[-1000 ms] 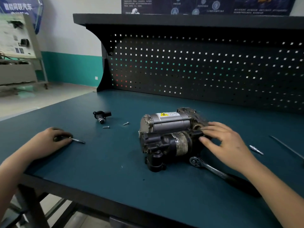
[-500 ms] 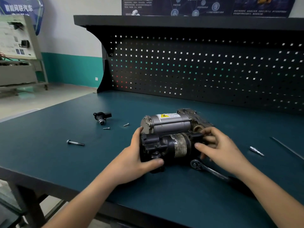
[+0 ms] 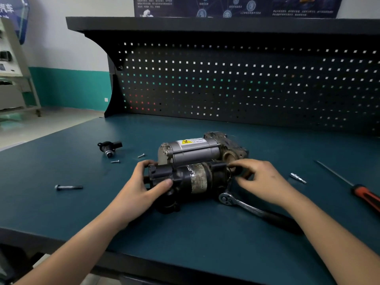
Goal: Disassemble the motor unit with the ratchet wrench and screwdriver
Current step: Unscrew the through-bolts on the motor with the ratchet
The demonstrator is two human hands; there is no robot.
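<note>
Motor unit (image 3: 193,161) sits between both hands: the left hand (image 3: 139,194) clamps its fingers round the black left end, and the right hand (image 3: 265,179) pinches the right end in its fingertips (ratchet wrench (image 3: 242,204) lies just below them). Brace hard with the left, I judge, and work that end straight outward.

The motor (image 3: 191,173) is gripped by the left hand (image 3: 139,194) and pinched at its end by the right hand (image 3: 265,179)
</note>
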